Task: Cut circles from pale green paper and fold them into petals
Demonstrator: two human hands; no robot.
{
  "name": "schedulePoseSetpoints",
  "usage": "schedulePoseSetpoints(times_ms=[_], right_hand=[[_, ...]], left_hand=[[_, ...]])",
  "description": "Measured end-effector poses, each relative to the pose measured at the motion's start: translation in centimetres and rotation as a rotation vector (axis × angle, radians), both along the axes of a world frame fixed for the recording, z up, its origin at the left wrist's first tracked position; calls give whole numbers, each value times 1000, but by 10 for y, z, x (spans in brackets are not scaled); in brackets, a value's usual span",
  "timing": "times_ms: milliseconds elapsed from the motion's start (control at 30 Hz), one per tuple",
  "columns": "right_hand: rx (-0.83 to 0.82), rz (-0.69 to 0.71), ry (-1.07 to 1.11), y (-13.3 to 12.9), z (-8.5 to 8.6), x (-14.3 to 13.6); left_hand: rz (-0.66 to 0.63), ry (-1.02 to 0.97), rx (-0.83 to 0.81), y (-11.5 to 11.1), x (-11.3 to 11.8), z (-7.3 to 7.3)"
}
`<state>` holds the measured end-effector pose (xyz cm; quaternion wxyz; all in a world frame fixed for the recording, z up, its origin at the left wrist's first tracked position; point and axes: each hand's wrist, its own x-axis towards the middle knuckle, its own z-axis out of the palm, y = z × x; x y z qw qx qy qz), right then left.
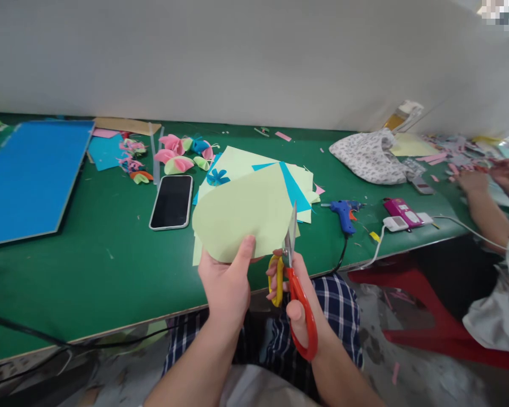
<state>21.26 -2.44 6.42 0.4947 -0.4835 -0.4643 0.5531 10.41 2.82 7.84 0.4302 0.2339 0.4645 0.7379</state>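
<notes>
My left hand [227, 282] pinches a pale green sheet of paper [246, 212] by its near edge, thumb on top. The sheet's left end is cut to a rounded outline. Through the loops of a pair of scissors [301, 316], with one red and one yellow handle, go the thumb and fingers of my right hand [307, 288]. The scissor blades are parted at the sheet's right edge. Beneath the held sheet lie more pale green and blue sheets [241, 158], with a small blue paper flower [218, 177] on them.
On the green table [110, 277] are a phone [172, 202], pink and green paper flowers [176, 152], a blue board [29, 181], a blue glue gun [343, 212] and a patterned cloth [365, 155]. Another person's hands [475, 183] work at the right. Black cables [34, 336] cross the near left.
</notes>
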Motion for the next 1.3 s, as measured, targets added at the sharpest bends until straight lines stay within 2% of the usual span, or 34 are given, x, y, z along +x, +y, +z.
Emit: schedulePoseSetpoints(times_ms=[500, 700, 1000, 1300], right_hand=[[-40, 7, 13, 1, 1, -3], [-5, 26, -44, 3, -7, 0], [-91, 16, 31, 4, -3, -2], [-81, 36, -21, 5, -11, 4]], left_hand=[[-10, -3, -9, 1, -3, -2], [-21, 9, -22, 1, -3, -5], [-35, 22, -32, 3, -9, -3], [-56, 52, -61, 6, -17, -2]])
